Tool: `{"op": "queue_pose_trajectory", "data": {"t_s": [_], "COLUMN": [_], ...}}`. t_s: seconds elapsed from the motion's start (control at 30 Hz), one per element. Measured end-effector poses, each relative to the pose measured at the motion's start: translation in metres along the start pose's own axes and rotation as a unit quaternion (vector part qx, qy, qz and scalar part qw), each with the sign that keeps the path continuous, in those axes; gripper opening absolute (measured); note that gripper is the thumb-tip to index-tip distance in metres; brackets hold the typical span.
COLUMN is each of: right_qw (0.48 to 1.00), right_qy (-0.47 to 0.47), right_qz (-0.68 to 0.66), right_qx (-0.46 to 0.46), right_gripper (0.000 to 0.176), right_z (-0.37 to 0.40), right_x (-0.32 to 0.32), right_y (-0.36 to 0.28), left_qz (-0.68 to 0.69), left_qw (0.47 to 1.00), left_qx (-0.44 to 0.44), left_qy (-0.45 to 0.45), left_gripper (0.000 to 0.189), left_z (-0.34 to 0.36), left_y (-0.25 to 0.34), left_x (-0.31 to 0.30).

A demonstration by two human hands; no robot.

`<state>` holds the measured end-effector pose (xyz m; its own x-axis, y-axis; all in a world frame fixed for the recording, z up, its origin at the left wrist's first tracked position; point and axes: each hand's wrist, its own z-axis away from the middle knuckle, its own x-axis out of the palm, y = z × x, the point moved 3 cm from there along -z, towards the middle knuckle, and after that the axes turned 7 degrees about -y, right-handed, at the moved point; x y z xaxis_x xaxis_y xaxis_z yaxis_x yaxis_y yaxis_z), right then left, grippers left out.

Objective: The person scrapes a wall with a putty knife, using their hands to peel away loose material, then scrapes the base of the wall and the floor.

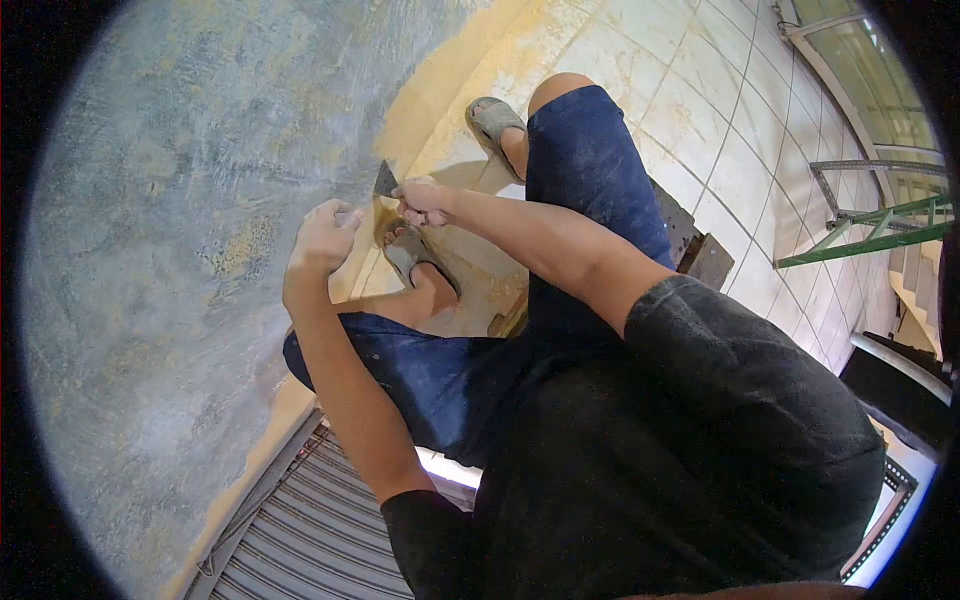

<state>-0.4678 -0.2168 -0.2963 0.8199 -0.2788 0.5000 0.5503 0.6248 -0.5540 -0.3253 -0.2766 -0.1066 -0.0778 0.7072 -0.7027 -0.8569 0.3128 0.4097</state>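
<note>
My right hand (422, 200) is closed around a putty knife (386, 180), whose dark blade points up toward the wall's lower edge. To its left, my left hand (326, 236) is curled close in front of the mottled blue-grey wall (200, 170). Its fingers are bent inward, and I cannot tell what, if anything, is in them. A yellowish band (420, 100) runs along the bottom of the wall beside the putty knife. Below my right hand is one sandalled foot (410, 255); the other sandal (492, 122) rests farther off on the floor.
White floor tiles (745, 165) with yellowish dust and smears stretch to the right. A low wooden seat (706, 262) shows beside my thigh. Green and grey metal frames (865, 240) stand at the far right. A ribbed grey shutter (310, 520) adjoins the wall at lower left.
</note>
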Motion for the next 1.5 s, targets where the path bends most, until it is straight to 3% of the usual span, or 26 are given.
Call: {"op": "queue_pose_trajectory", "data": {"t_s": [0.07,0.17,0.3,0.37,0.47,0.6,0.7,0.77,0.8,0.87,0.97,1.0,1.07,1.17,1.3,1.37,1.5], "right_qw": [0.985,0.988,0.996,0.983,0.995,0.989,0.993,0.985,0.985,0.991,0.979,0.979,0.997,0.997,0.986,0.997,0.998], "right_qy": [-0.034,-0.014,-0.030,-0.078,0.002,-0.047,-0.025,-0.161,-0.162,-0.029,-0.052,-0.053,-0.066,-0.003,-0.037,0.056,-0.003], "right_qz": [0.122,0.120,0.052,0.136,0.059,0.100,0.000,-0.032,-0.032,0.107,0.157,0.156,-0.017,0.011,0.110,0.016,0.024], "right_qx": [0.116,0.095,0.061,0.098,0.086,0.096,0.114,0.049,0.050,0.073,0.120,0.119,0.033,0.070,0.121,0.056,0.058], "right_gripper": [0.034,0.031,0.034,0.035,0.037,0.037,0.038,0.038,0.038,0.036,0.034,0.034,0.034,0.033,0.032,0.031,0.033], "right_z": [-0.012,0.016,-0.027,-0.057,-0.009,0.000,-0.047,-0.114,-0.098,-0.040,-0.029,-0.047,-0.093,-0.015,-0.016,-0.035,-0.053], "right_x": [-0.020,-0.003,-0.016,-0.041,-0.018,-0.011,-0.035,-0.071,-0.060,-0.032,-0.032,-0.038,-0.067,-0.022,-0.027,-0.037,-0.044], "right_y": [-0.003,-0.010,0.013,0.020,0.003,-0.005,0.024,0.064,0.056,0.026,0.010,0.019,0.050,0.007,-0.007,0.002,0.026], "left_qz": [-0.008,-0.020,0.002,-0.028,-0.011,-0.034,-0.025,-0.035,-0.035,-0.028,-0.023,-0.024,-0.064,-0.006,0.010,-0.033,-0.035], "left_qw": [1.000,1.000,1.000,0.999,1.000,0.999,1.000,0.999,0.999,0.999,0.999,0.999,0.991,0.996,0.997,0.995,0.995], "left_qx": [-0.004,-0.015,-0.026,-0.016,-0.016,0.000,-0.010,-0.011,-0.012,-0.011,-0.019,-0.019,0.035,0.023,0.014,0.010,0.002], "left_qy": [0.002,0.003,-0.016,-0.002,0.006,0.008,0.010,0.016,0.016,0.017,0.038,0.039,0.108,0.081,0.081,0.091,0.094], "left_gripper": [0.043,0.043,0.044,0.044,0.044,0.043,0.042,0.042,0.042,0.042,0.041,0.041,0.033,0.031,0.030,0.029,0.029], "left_z": [-0.007,-0.005,-0.001,-0.004,-0.004,0.001,0.001,0.001,0.001,0.004,0.005,0.006,0.008,0.006,0.006,0.009,0.009], "left_y": [-0.014,-0.013,-0.005,-0.012,-0.014,-0.006,-0.016,-0.015,-0.014,-0.015,-0.020,-0.022,-0.020,-0.026,-0.025,-0.026,-0.033], "left_x": [0.001,0.000,-0.002,-0.002,0.003,0.001,0.002,0.000,-0.001,0.002,0.002,0.000,-0.001,0.004,0.000,0.000,0.005]}}
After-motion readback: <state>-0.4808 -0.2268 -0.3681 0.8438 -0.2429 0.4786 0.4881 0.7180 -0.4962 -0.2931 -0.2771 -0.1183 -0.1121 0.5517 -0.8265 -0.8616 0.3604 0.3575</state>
